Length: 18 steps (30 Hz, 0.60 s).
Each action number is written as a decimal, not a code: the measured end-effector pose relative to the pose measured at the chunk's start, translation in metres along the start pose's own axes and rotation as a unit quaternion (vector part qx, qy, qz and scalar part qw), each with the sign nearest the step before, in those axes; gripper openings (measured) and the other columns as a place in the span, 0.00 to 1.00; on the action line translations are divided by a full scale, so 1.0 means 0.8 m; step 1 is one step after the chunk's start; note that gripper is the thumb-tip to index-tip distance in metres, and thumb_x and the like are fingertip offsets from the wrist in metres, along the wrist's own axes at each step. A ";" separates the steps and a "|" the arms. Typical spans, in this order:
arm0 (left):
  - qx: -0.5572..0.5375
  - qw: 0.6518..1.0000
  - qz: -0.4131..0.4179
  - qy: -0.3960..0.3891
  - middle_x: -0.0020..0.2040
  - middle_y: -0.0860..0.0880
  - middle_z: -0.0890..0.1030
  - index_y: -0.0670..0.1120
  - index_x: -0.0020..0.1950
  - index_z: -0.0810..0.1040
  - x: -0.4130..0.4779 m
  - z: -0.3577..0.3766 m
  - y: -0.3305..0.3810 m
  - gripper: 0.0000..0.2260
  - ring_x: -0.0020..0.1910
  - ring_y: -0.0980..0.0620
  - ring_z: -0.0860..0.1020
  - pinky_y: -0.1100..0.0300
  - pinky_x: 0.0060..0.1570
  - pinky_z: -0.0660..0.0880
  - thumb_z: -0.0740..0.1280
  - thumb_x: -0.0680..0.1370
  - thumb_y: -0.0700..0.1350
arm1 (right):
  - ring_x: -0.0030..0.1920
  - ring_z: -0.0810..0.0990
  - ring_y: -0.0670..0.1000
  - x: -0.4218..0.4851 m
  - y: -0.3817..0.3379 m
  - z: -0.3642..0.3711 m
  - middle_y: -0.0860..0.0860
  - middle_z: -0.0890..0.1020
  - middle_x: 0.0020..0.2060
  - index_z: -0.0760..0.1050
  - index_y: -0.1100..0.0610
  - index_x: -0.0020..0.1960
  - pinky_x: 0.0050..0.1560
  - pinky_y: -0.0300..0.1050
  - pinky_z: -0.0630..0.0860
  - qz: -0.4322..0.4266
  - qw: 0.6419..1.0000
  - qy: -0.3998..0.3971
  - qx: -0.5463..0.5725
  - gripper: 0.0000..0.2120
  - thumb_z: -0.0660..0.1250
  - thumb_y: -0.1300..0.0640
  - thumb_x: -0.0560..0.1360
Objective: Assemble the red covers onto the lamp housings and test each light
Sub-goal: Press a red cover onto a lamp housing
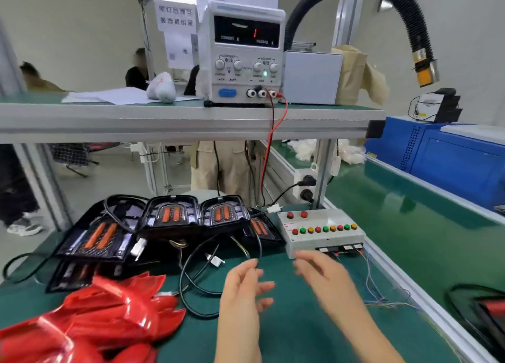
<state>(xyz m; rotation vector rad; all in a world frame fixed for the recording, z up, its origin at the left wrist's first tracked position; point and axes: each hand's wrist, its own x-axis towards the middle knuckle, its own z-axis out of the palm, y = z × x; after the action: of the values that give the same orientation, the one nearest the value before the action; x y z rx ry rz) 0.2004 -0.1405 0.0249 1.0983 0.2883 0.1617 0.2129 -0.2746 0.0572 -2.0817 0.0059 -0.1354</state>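
Observation:
Several black lamp housings (169, 215) with orange strips lie in a row at the back of the green mat, their black cables (191, 280) and white connectors (216, 260) trailing forward. A heap of red covers (109, 316) fills the front left corner. A grey test box (322, 231) with red, green and yellow buttons sits right of the housings. My left hand (246, 289) hovers above the mat, fingers spread, holding nothing. My right hand (322, 272), blurred, is just in front of the test box with loose fingers and nothing in it.
A white power supply (243, 54) stands on the shelf above, its red lead (270, 144) hanging down toward the bench. Thin coloured wires (382, 294) run from the test box to the right. A green conveyor (410, 226) and a blue machine (451, 155) lie to the right.

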 end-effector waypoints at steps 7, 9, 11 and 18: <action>-0.054 0.996 -0.003 0.068 0.48 0.47 0.79 0.48 0.52 0.77 0.011 -0.043 0.039 0.06 0.38 0.52 0.81 0.59 0.34 0.74 0.61 0.80 0.41 | 0.36 0.83 0.51 0.152 -0.025 0.121 0.52 0.79 0.50 0.63 0.53 0.71 0.42 0.50 0.81 0.064 0.997 -0.032 0.033 0.27 0.59 0.40 0.78; -0.017 0.995 0.027 0.098 0.49 0.49 0.78 0.49 0.52 0.76 0.018 -0.048 0.039 0.05 0.41 0.53 0.81 0.59 0.36 0.75 0.61 0.80 0.41 | 0.33 0.82 0.50 0.171 -0.027 0.127 0.53 0.78 0.49 0.60 0.54 0.73 0.32 0.44 0.79 0.102 0.993 -0.038 0.036 0.30 0.57 0.38 0.78; 0.059 0.979 0.113 0.157 0.52 0.49 0.75 0.50 0.54 0.75 0.035 -0.057 0.050 0.05 0.46 0.54 0.79 0.57 0.44 0.75 0.61 0.80 0.43 | 0.40 0.81 0.54 0.182 -0.029 0.128 0.56 0.77 0.52 0.60 0.56 0.73 0.41 0.48 0.80 0.115 0.992 -0.051 0.006 0.31 0.57 0.37 0.78; 0.399 0.867 0.111 0.279 0.70 0.34 0.63 0.38 0.71 0.67 0.145 -0.110 0.136 0.27 0.68 0.36 0.64 0.46 0.67 0.61 0.59 0.80 0.57 | 0.58 0.76 0.55 0.160 -0.055 0.131 0.54 0.77 0.59 0.74 0.53 0.64 0.51 0.49 0.72 -0.139 0.973 0.055 -0.175 0.17 0.56 0.47 0.81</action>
<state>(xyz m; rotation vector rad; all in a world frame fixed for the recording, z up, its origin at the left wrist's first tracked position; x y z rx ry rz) 0.2853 0.0143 0.0675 1.9047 0.7965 0.6120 0.3484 -0.1699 0.0568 -2.4154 -0.2099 -0.4480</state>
